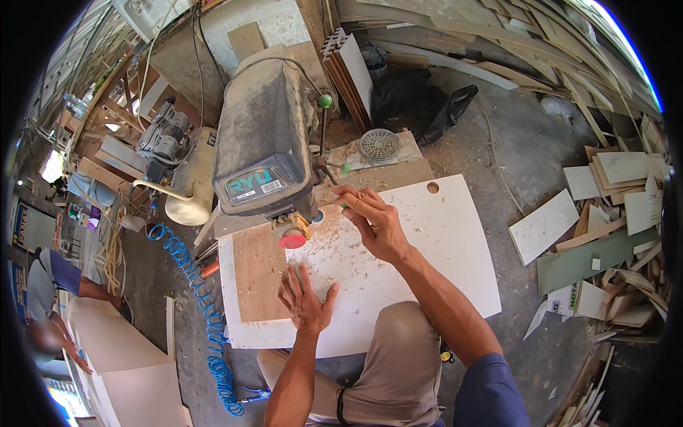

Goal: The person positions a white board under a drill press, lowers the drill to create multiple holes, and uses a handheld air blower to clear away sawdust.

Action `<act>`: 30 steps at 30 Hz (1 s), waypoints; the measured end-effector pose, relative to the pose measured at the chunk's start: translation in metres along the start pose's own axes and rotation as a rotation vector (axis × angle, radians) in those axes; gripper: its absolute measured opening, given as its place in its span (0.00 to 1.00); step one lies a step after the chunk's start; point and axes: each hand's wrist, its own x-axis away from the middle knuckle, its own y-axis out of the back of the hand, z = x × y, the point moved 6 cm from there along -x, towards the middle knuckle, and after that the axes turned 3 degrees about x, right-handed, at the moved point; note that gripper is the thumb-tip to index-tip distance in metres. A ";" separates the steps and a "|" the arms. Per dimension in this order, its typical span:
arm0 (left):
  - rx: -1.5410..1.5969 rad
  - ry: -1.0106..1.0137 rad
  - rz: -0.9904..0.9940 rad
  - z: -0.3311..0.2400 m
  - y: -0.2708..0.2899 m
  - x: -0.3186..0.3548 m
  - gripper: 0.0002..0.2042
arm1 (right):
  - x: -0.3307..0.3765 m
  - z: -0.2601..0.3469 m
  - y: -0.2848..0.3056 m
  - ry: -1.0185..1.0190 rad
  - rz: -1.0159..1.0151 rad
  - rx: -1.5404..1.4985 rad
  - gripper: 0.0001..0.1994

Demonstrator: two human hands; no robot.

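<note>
The left hand [306, 297] is pressing flat, fingers spread, on the white board [427, 242] beside the plywood piece [257, 274]; the right hand [376, 222] is gripping the drill press's feed handle [342, 169], just beyond.

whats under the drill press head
A white board strewn with wood shavings lies there, the left hand pressing it flat. The drill press head covers the bit and the spot beneath it.
</note>
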 end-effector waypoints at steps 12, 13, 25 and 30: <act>0.019 0.006 0.011 -0.001 0.003 0.001 0.55 | 0.001 0.000 -0.001 0.013 0.002 0.013 0.19; 0.027 0.001 0.009 -0.002 0.004 0.001 0.55 | 0.000 0.000 0.000 0.004 0.001 0.011 0.19; 0.054 0.002 0.034 -0.004 0.004 0.001 0.55 | -0.046 0.014 0.008 -0.030 -0.028 0.031 0.12; 0.056 0.003 0.028 0.001 0.004 0.002 0.55 | -0.111 0.010 0.010 -0.153 -0.050 0.019 0.09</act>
